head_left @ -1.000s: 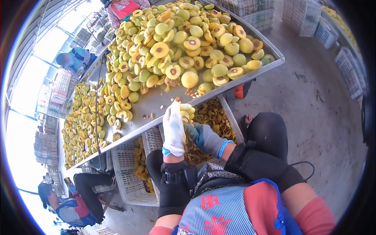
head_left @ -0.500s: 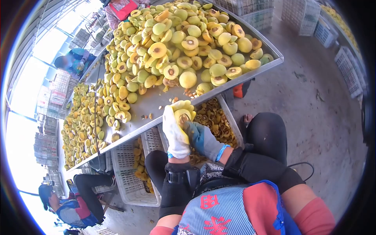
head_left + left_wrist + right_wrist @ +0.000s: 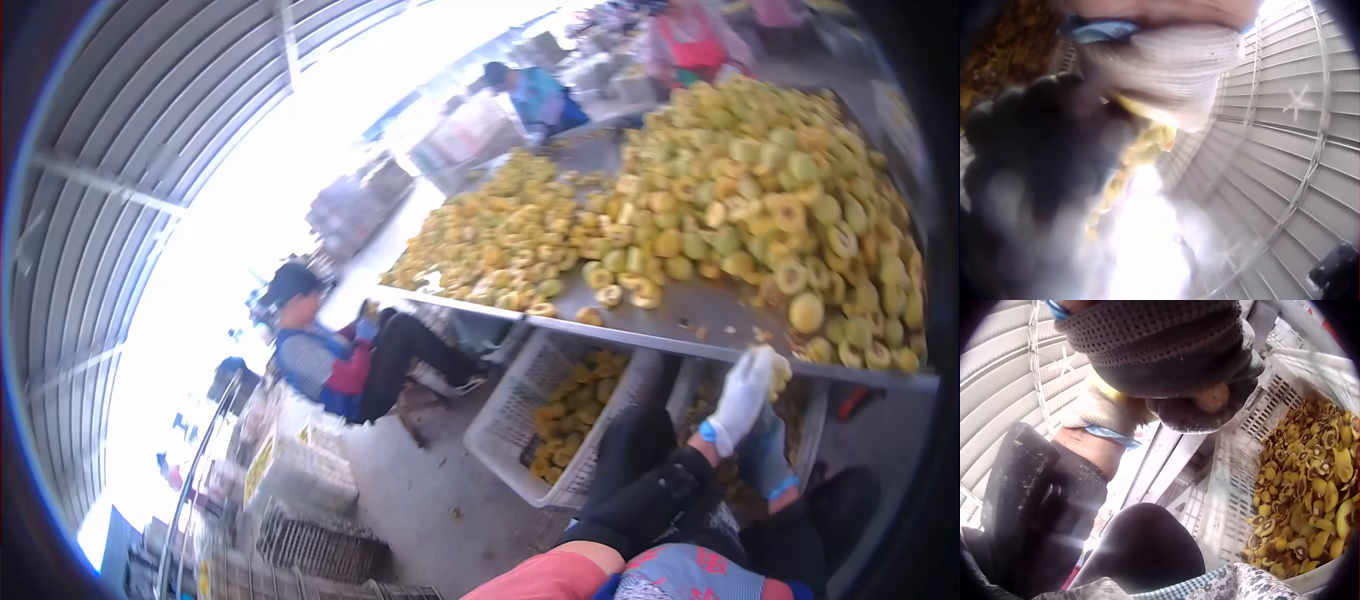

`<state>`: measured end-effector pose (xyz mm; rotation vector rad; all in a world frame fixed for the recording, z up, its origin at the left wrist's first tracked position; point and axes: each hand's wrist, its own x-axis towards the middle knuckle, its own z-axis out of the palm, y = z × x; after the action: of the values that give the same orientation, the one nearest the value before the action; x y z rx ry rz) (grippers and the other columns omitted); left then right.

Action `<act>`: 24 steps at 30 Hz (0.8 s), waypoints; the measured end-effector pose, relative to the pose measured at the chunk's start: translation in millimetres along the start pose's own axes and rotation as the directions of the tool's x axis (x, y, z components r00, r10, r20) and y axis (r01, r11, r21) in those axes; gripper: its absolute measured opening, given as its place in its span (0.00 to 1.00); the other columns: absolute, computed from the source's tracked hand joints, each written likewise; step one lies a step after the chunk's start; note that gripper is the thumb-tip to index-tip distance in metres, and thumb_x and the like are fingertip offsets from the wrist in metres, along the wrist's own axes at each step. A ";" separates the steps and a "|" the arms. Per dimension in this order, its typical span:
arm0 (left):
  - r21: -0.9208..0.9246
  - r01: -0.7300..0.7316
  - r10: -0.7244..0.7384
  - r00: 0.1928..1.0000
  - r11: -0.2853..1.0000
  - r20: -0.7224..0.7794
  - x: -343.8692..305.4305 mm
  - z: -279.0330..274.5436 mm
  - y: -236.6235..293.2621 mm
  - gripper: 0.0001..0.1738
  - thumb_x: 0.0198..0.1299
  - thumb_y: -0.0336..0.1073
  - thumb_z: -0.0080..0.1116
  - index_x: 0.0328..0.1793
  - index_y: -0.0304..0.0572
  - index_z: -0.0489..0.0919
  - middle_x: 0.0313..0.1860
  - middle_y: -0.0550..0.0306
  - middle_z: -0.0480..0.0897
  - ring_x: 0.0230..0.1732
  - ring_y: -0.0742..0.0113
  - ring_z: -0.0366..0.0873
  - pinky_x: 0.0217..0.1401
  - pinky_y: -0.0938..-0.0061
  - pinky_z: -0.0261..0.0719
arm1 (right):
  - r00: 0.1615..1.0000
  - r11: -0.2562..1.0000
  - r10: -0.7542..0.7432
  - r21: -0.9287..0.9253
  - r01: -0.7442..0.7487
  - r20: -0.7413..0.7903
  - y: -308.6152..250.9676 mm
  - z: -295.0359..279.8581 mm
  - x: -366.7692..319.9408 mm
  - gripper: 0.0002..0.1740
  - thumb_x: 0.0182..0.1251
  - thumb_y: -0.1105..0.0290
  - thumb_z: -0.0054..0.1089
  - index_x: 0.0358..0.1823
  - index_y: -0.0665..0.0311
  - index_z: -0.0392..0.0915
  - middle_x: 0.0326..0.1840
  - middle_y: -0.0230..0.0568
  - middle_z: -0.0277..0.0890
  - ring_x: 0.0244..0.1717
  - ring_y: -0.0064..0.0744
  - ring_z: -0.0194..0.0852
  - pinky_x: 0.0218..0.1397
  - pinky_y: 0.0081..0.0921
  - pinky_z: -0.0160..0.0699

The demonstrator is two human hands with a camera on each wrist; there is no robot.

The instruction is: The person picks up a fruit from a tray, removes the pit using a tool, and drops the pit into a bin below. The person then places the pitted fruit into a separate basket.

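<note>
In the head view, my left hand (image 3: 738, 402), in a white glove with yellow fingers, is held at the metal table's near edge. Its fingers curl around a yellow stone fruit half, blurred here and largely hidden by the glove. Just below and right, my right hand (image 3: 768, 455) wears a grey-blue glove and stays close against the left. In the right wrist view, that hand's dark fingers curl around a small thing with a brown rounded end (image 3: 1213, 398); the rest is hidden. Halved yellow-green stone fruits (image 3: 740, 150) are heaped on the table.
The metal table (image 3: 690, 312) slopes across the front. Below stand a white crate (image 3: 492, 432) of yellow fruit pieces and another crate (image 3: 1230, 487) of fruit pieces beside my knee. One seated person (image 3: 325, 345) works at left; others (image 3: 540, 100) are behind the table.
The head view has swung left, shifting the table and hands rightward in the picture. The fruit half in my left hand, plain half a second ago, is blurred now. Both hands stay together.
</note>
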<state>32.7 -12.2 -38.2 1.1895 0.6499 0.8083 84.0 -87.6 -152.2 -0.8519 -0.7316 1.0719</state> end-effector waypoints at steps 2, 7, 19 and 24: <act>-0.084 -0.017 0.013 0.999 0.996 -0.052 -0.5 1.8 0.9 0.19 0.78 0.47 0.45 0.42 0.42 0.79 0.34 0.64 0.80 0.30 0.79 0.71 0.35 0.81 0.71 | 1.000 1.000 -0.019 -0.022 0.019 0.021 -8.4 7.8 2.3 0.22 0.82 0.61 0.35 0.66 0.62 0.70 0.61 0.40 0.77 0.63 0.37 0.74 0.70 0.33 0.70; 0.008 -0.132 0.132 0.991 0.991 -0.031 -2.6 -11.0 18.0 0.17 0.78 0.46 0.48 0.53 0.38 0.77 0.37 0.64 0.79 0.35 0.77 0.72 0.40 0.78 0.72 | 0.996 0.999 -0.031 0.023 0.030 0.078 -10.6 22.6 11.0 0.22 0.82 0.62 0.38 0.70 0.63 0.67 0.63 0.41 0.75 0.64 0.35 0.73 0.69 0.30 0.71; -0.266 -0.007 0.007 1.000 0.964 -0.002 -4.2 -14.1 13.9 0.14 0.78 0.46 0.48 0.51 0.44 0.75 0.37 0.66 0.77 0.34 0.79 0.70 0.36 0.81 0.70 | 0.974 0.977 -0.213 0.034 0.211 0.072 -16.2 39.3 -1.5 0.24 0.84 0.65 0.43 0.75 0.66 0.62 0.67 0.41 0.72 0.64 0.31 0.73 0.67 0.25 0.72; -0.210 -0.073 0.067 0.997 0.975 -0.034 -10.6 -5.3 8.2 0.15 0.78 0.48 0.47 0.50 0.45 0.75 0.38 0.67 0.77 0.34 0.80 0.69 0.37 0.81 0.70 | 0.948 0.947 -0.316 -0.038 0.318 0.037 -6.7 35.2 -6.7 0.23 0.82 0.65 0.48 0.72 0.67 0.66 0.65 0.40 0.74 0.61 0.30 0.75 0.63 0.25 0.75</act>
<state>20.9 -16.7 -31.4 1.0135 0.5314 0.9306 55.2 -87.4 -130.0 -0.7258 -0.8875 0.7842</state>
